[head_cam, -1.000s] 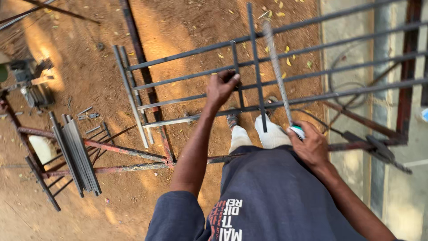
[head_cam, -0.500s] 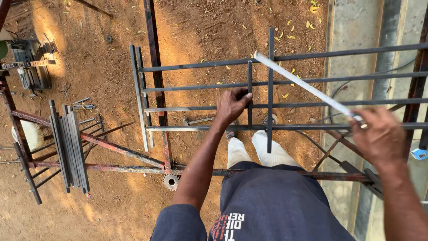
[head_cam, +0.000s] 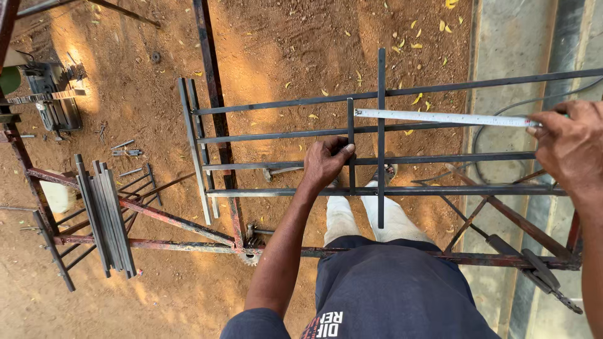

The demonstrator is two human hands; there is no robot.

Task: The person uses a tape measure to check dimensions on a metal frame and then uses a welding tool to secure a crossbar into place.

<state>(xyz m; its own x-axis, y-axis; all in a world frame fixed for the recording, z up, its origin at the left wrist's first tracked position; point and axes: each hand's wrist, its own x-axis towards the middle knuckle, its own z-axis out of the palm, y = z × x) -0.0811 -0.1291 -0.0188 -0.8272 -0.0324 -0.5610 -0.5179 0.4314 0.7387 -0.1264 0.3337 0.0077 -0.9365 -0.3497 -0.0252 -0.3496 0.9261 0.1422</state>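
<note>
Your right hand (head_cam: 571,147), pinching the white steel measuring tape (head_cam: 440,117), has now laid it flat across the dark welded bar frame (head_cam: 402,188); your left hand (head_cam: 326,164) stays gripping the short upright bar (head_cam: 351,147).

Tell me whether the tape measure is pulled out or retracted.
Pulled out: the tape measure blade stretches flat across the grille bars, from the right hand leftward.

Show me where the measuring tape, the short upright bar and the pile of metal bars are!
measuring tape (head_cam: 440,117): head view, middle of the white blade.
short upright bar (head_cam: 351,122): head view, upper part above the left hand (head_cam: 326,164).
pile of metal bars (head_cam: 107,220): head view, middle of the bundle.
</note>
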